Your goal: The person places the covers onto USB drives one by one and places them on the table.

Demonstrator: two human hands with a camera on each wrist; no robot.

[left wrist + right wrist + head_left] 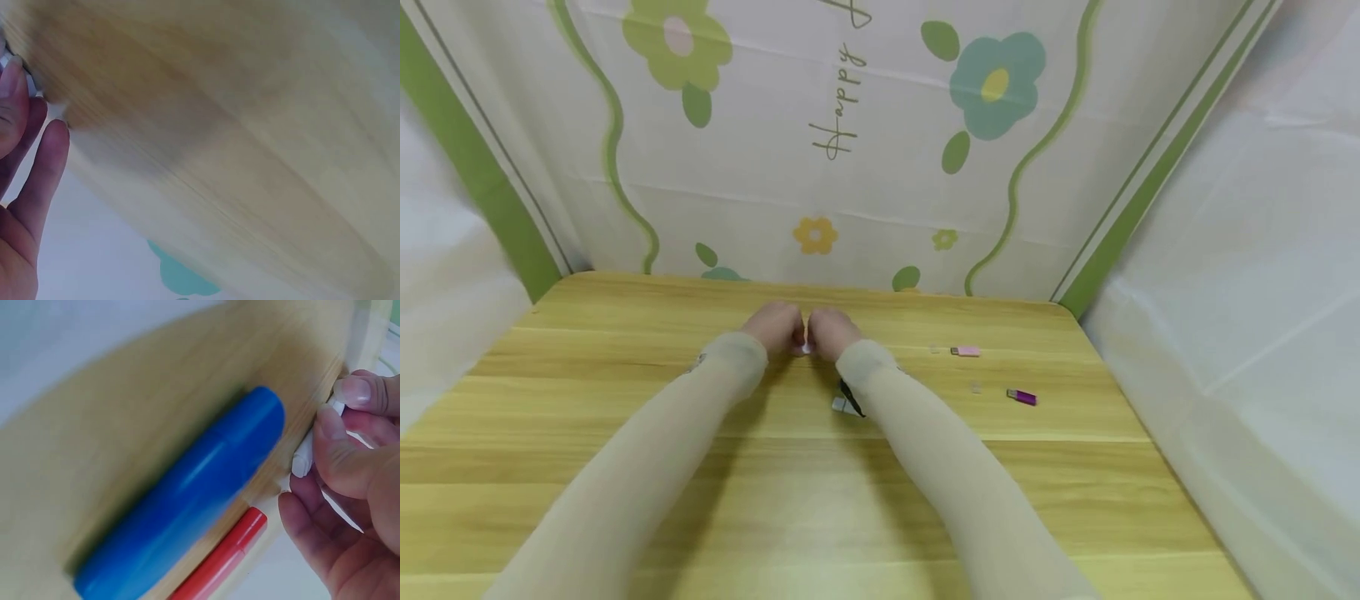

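While fingers of left hand (775, 327) and right hand (833, 335) pinch it, white stick (303, 456) sits between them, far side of worktop (512, 492); probably light, stiff, slippery; best gripped near ends.

The green script word "Happy" (841, 100) runs sideways on the flowered cloth (737, 183), lettering above cropped.

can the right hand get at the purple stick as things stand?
Probably not right away: the right hand pinches a white piece. If it lets go, likely yes, since nothing covers the purple stick on the table.
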